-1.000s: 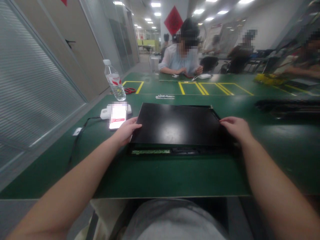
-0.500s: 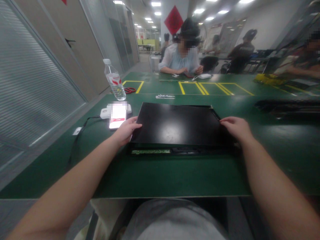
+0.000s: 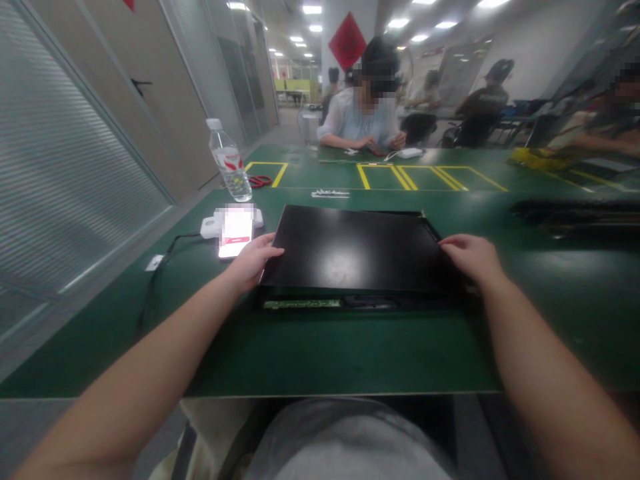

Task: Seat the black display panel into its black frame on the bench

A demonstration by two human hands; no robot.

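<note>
A flat black panel (image 3: 350, 250) lies on the green table (image 3: 325, 353) straight ahead of me, its near edge raised slightly over a frame with a green circuit strip (image 3: 301, 304). My left hand (image 3: 253, 260) grips the panel's left edge, fingers curled round it. My right hand (image 3: 473, 257) holds the right edge the same way, thumb on top.
A lit phone (image 3: 236, 235) on a white charger sits left of the panel, with a black cable (image 3: 160, 267) trailing off. A water bottle (image 3: 229, 161) and red scissors (image 3: 259, 181) stand further back. Several people sit at the far tables. Another black device (image 3: 575, 215) lies right.
The panel's near edge has risen very slightly and my right hand has shifted a touch downward. Little else differs.
</note>
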